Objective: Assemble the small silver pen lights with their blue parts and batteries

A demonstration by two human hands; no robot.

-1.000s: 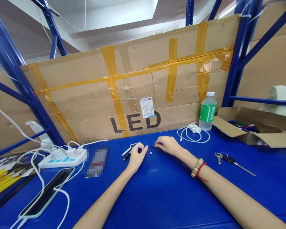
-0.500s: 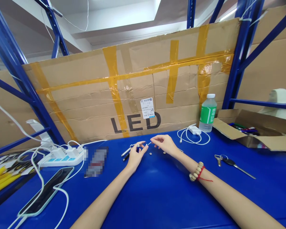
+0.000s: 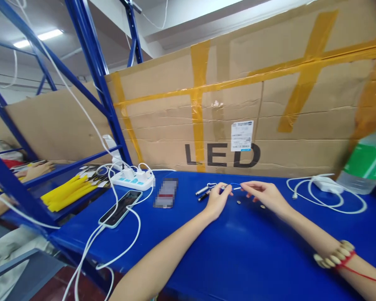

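Over the blue table, my left hand is closed in a pinch on something small that its fingers mostly hide. Opposite it, my right hand pinches one end of a thin white stick-like piece, which spans the narrow gap between the hands. A fine line also arcs there, too small to make out. Two small round discs lie below the hands, one disc near the gap and the other disc under my right hand. Beside my left fingers are a silver pen-shaped item and a black pen-shaped item.
A white charger with coiled cable and a bottle stand right. Leftward are a blurred-out flat item, a phone and a power strip with trailing cables. Behind rises cardboard. Another person's hand shows far left.
My view has swung left, so the table things sit further right and another person's hand has appeared. Both my hands stay close together; the blue item at my left fingers no longer shows clearly.
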